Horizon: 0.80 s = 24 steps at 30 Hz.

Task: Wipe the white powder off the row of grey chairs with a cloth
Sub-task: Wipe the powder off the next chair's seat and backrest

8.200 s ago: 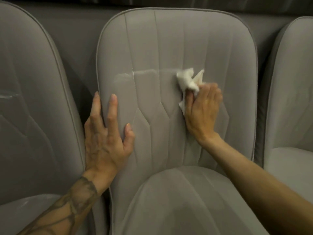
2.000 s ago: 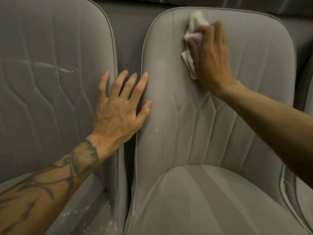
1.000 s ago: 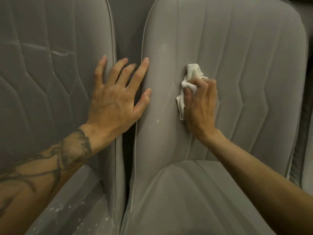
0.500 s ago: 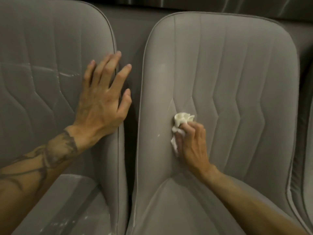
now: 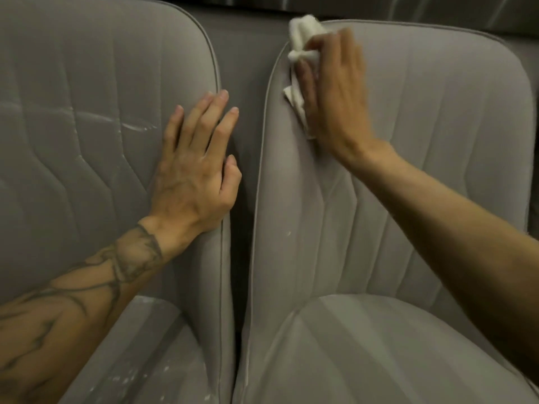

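Two grey chairs stand side by side with a dark gap between them. The right hand [image 5: 335, 91] is up at the top left corner of the back of the right chair [image 5: 437, 126]. It holds a cloth [image 5: 303, 33], which is white and all scrunched up. The fingers bend round the cloth and push it onto the chair, right at the pale edge line. A lump of the cloth sticks out above the fingers, over the top edge of the chair back. A small tail of it hangs out below, by the thumb side. The hand looks a bit blurry.

The left hand [image 5: 195, 170] lies flat on the back of the left chair [image 5: 87, 68], close to its right edge. Its fingers are straight and a little apart, and it holds nothing. The fingertips reach just past the edge, over the gap. The left arm has a dark tattoo [image 5: 128, 258] on it.

The white powder [image 5: 128, 125] shows as a thin line of streaks across the back of the left chair, just left of the left hand. More white specks [image 5: 140, 374] lie on the seat of the left chair, near its front edge. One tiny white dot [image 5: 289, 234] sits low on the back of the right chair, near its left edge.
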Tool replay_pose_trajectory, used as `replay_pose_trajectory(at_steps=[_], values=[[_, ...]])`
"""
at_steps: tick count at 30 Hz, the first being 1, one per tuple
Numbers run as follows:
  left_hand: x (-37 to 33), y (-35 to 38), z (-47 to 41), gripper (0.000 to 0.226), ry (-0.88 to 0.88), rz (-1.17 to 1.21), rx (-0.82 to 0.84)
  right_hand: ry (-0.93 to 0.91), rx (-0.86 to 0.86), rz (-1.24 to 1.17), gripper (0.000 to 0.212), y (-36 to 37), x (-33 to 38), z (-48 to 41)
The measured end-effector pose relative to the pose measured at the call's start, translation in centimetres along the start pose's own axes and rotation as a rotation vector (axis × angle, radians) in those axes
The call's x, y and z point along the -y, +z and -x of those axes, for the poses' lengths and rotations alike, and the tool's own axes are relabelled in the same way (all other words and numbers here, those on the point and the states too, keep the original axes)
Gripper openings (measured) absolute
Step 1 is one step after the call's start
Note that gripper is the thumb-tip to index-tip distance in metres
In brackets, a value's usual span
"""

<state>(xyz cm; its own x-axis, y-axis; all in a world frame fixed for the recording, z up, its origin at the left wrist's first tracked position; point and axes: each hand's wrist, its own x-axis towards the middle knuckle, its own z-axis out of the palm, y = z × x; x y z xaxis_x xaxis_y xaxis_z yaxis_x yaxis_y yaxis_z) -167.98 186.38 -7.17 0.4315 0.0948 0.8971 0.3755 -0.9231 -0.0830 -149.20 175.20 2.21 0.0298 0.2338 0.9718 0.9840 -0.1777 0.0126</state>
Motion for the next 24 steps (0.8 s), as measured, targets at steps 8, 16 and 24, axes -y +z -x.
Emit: replay_pose_trajectory(at_steps=[8, 16, 24], values=[[-0.1, -0.1, 0.1, 0.068, -0.012, 0.020, 0.018, -0.233, 0.290, 0.019, 0.033, -2.1, 0.8, 2.5], [-0.1, -0.2, 0.1, 0.068, -0.013, 0.003, 0.013, -0.163, 0.333, -0.085, 0.030, -2.4, 2.4, 7.2], [-0.1, -0.2, 0.2, 0.066, -0.020, 0.028, 0.024, -0.241, 0.342, 0.039, 0.031, -2.6, 1.7, 4.3]])
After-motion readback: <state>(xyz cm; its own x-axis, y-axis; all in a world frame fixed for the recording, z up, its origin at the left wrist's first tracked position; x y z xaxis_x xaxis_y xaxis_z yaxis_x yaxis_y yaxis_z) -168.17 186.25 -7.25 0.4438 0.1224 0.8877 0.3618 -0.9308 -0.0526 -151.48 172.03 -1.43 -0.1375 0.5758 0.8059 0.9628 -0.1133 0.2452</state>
